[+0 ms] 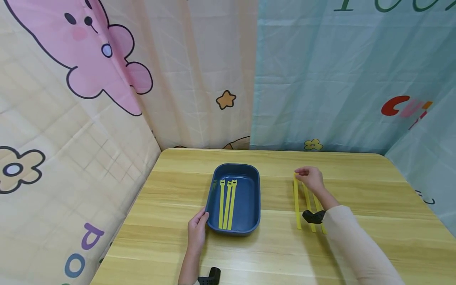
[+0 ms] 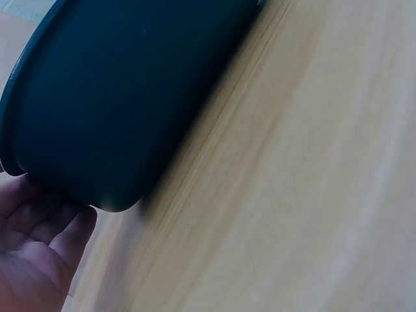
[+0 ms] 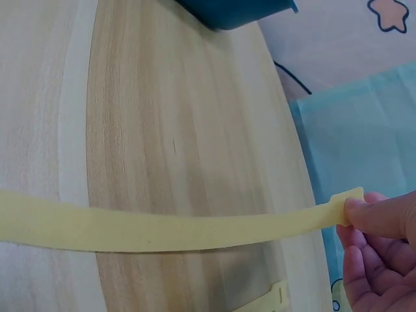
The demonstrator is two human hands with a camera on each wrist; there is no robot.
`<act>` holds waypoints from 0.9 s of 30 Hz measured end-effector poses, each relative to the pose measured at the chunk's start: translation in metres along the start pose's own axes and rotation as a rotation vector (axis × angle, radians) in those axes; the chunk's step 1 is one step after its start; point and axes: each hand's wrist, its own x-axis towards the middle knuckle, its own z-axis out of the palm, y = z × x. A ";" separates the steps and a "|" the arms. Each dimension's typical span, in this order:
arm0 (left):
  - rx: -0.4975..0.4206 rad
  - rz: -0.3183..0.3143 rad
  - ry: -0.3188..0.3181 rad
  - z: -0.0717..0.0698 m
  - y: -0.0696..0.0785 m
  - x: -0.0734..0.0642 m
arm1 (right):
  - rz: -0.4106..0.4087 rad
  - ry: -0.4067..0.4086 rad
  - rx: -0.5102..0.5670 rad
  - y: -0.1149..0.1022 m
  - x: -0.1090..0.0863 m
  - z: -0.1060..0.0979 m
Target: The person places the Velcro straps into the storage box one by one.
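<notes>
My right hand (image 1: pixel 312 180) pinches the head end of a yellow hook-and-loop cable tie (image 3: pixel 175 233) between thumb and fingers, and that end is raised off the table. Two more yellow cable ties (image 1: pixel 308 204) lie beside it, partly hidden under the hand and wrist. At the near left side of a dark blue rectangular tray (image 1: pixel 259 198), my left hand (image 1: pixel 197 229) grips the rim. Its fingers (image 2: pixel 71 231) reach beneath the rim in the left wrist view. Inside the tray, three yellow cable ties (image 1: pixel 228 206) lie side by side, heads toward the far end.
A light wood-grain table (image 1: pixel 270 253) carries everything. Printed cloth curtains (image 1: pixel 199 79) hang along its back and sides. A black wrist device (image 1: pixel 313 217) is on the right wrist, another black device (image 1: pixel 211 277) on the left.
</notes>
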 end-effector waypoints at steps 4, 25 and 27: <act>0.001 -0.006 -0.002 0.000 0.000 -0.001 | 0.012 -0.020 0.015 -0.002 0.000 -0.002; 0.003 -0.019 -0.009 0.000 0.000 0.000 | -0.046 -0.055 0.117 -0.022 -0.004 -0.028; -0.001 -0.016 -0.010 0.000 0.001 0.000 | -0.051 -0.059 0.169 -0.008 0.002 -0.026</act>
